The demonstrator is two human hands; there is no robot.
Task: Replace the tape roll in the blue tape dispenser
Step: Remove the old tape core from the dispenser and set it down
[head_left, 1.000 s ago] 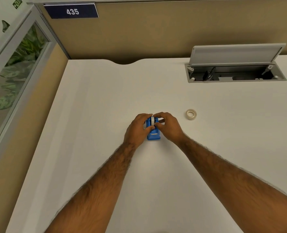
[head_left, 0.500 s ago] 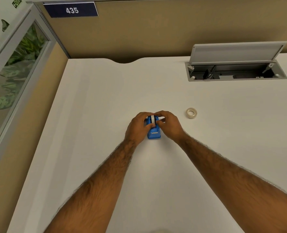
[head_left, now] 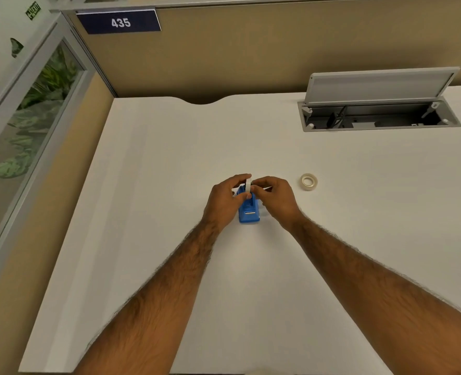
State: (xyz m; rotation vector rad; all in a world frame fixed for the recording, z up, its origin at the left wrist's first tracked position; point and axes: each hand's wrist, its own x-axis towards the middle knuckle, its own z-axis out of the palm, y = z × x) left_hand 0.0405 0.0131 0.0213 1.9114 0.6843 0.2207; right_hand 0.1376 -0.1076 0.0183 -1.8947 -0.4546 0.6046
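Now the roll (head_left: 248,184) is rising clear of the dispenser (head_left: 248,211), both hands (head_left: 225,198) (head_left: 276,197) pinching it. Spare roll (head_left: 308,181) is lying right of the dispenser; removal is likely nearly done.

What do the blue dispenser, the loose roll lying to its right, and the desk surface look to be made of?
Small blue tape dispenser: likely moulded plastic, judging by its uniform saturated colour and rounded edges, with a pale slot on top.
Loose cream tape roll: translucent-looking tape wound around a white core, probably plastic film.
White desk top: smooth matte laminate, by its even, grainless surface.
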